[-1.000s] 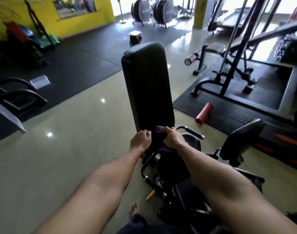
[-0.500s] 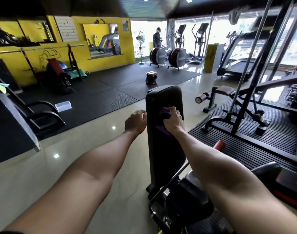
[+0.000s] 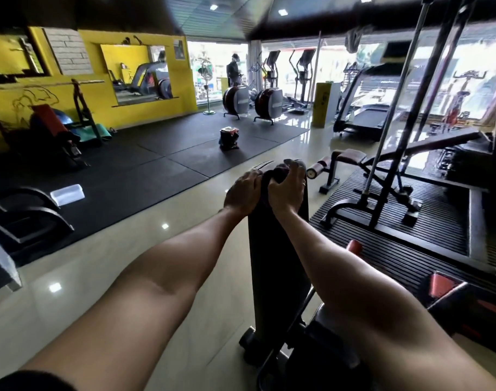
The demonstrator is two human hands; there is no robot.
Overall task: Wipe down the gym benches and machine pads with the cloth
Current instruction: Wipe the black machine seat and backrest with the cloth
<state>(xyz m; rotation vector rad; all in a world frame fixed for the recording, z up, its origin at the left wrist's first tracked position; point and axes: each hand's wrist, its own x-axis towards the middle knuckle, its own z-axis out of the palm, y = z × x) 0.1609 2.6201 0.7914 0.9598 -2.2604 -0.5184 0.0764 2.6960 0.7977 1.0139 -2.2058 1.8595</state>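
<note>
An upright black back pad (image 3: 278, 249) of a gym machine stands straight ahead of me. A dark purple cloth (image 3: 272, 174) is bunched over its top edge. My right hand (image 3: 287, 189) grips the cloth from the right, fingers curled over it. My left hand (image 3: 242, 193) is pressed against the cloth's left side at the pad's top corner, its fingers curled onto the cloth. Both forearms reach forward along the pad. The machine's black seat (image 3: 323, 331) lies below my right arm, mostly hidden.
An incline bench (image 3: 427, 143) with roller pads sits in a steel rack on a ribbed mat (image 3: 427, 221) at right. A red foam roller (image 3: 354, 245) lies near the pad. Black floor mats (image 3: 145, 170), a small bag (image 3: 229, 138) and a distant person (image 3: 234, 70) are ahead.
My view lifted and both hands travelled up the pad from its base to its top edge with the cloth. My left hand came in from beside the pad to the cloth.
</note>
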